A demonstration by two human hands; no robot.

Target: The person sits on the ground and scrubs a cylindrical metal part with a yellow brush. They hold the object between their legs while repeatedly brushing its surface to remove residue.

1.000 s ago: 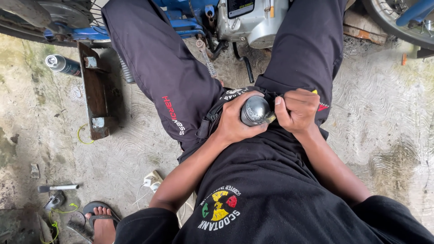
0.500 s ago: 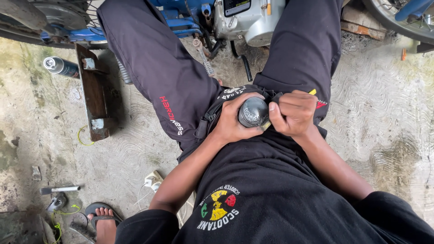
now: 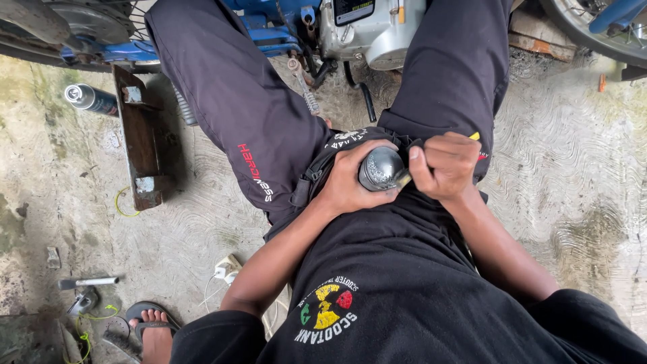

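A rounded grey metal part (image 3: 381, 168) rests in my lap, between my thighs in dark trousers. My left hand (image 3: 347, 182) wraps it from the left and grips it. My right hand (image 3: 445, 165) is closed in a fist against its right side, around a thin tool whose yellow end (image 3: 474, 136) sticks out above the knuckles. How the tool's tip meets the part is hidden by my fingers.
A blue motorcycle frame (image 3: 269, 20) and grey engine (image 3: 367, 30) stand just beyond my knees, with a wheel (image 3: 593, 27) at the top right. On the concrete to the left lie a spray can (image 3: 87, 98), a rusty bar (image 3: 138, 135), a hammer (image 3: 87, 282), a white plug (image 3: 226, 269) and a sandalled foot (image 3: 151, 323).
Both hands stay closed around the metal part in my lap. The view has drifted slightly; nothing else has moved.
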